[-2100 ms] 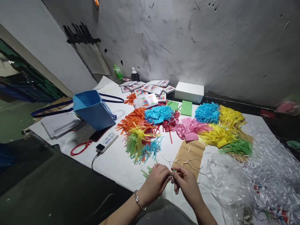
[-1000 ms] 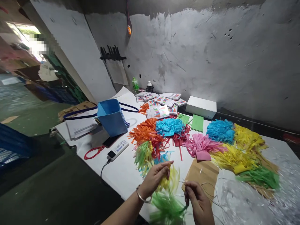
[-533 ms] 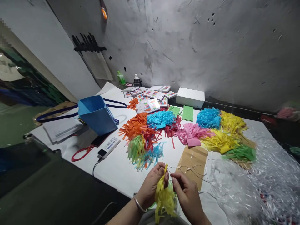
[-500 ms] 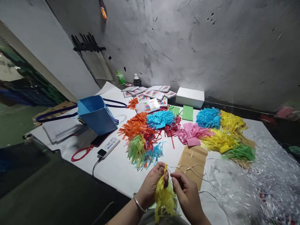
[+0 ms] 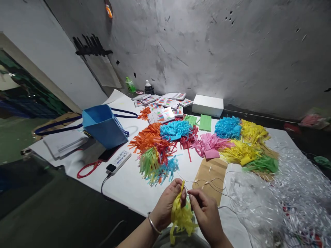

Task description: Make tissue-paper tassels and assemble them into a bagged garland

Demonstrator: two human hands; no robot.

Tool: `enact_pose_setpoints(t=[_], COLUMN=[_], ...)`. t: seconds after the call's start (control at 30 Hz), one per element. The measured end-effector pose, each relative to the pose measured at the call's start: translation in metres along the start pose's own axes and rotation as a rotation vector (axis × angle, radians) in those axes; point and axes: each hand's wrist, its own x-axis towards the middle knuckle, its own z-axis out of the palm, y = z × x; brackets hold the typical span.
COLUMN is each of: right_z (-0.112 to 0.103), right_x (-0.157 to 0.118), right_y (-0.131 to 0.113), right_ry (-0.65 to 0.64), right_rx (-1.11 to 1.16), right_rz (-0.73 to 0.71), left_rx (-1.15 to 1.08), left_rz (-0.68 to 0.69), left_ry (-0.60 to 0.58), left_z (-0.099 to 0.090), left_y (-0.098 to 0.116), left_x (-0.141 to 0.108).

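Note:
Near the table's front edge, my left hand [image 5: 169, 198] pinches a yellow tissue-paper tassel [image 5: 182, 218] by its twisted top, and the fringe hangs down below the fingers. Close beside it on the right, my right hand [image 5: 205, 210] has thumb and forefinger pressed together on a thin white string [image 5: 216, 186]. The string runs past the tassel's top and trails in loops across a brown paper envelope [image 5: 212, 168]. The fingertips of both hands are a small gap apart. Behind them lie fringed bundles in orange [image 5: 148, 136], blue [image 5: 176, 129], pink [image 5: 210, 143] and yellow [image 5: 240, 151].
A blue bag [image 5: 103, 125] stands at the left beside a white power bank [image 5: 119, 162] and a phone with a red cord. Printed packets [image 5: 161, 115] and a white box [image 5: 207, 105] sit by the wall. Clear plastic film [image 5: 256, 196] heaps at the right.
My view has shifted slightly, so the table's things sit a little further left. Both hands keep nearly the same hold on the tassel and the string.

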Motion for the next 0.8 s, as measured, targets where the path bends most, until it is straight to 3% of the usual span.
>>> enact_pose_setpoints(t=[0.3, 0.43, 0.63, 0.8], right_z=[-0.002, -0.007, -0.004, -0.001], right_x=[0.002, 0.005, 0.013, 0.015], right_y=[-0.005, -0.009, 0.012, 0.024], right_ry=[-0.006, -0.085, -0.155, -0.22], right_rx=[-0.038, -0.087, 0.34, 0.457], right_rz=[-0.022, -0.04, 0.273, 0.363], left_rx=[-0.017, 0.084, 0.218, 0.34], left_rz=[0.025, 0.046, -0.009, 0.005], left_ry=[-0.032, -0.016, -0.13, -0.102], left_z=[-0.005, -0.008, -0.01, -0.013], left_y=[-0.003, -0.004, 0.001, 0.008], left_x=[0.004, 0.005, 0.004, 0.006])
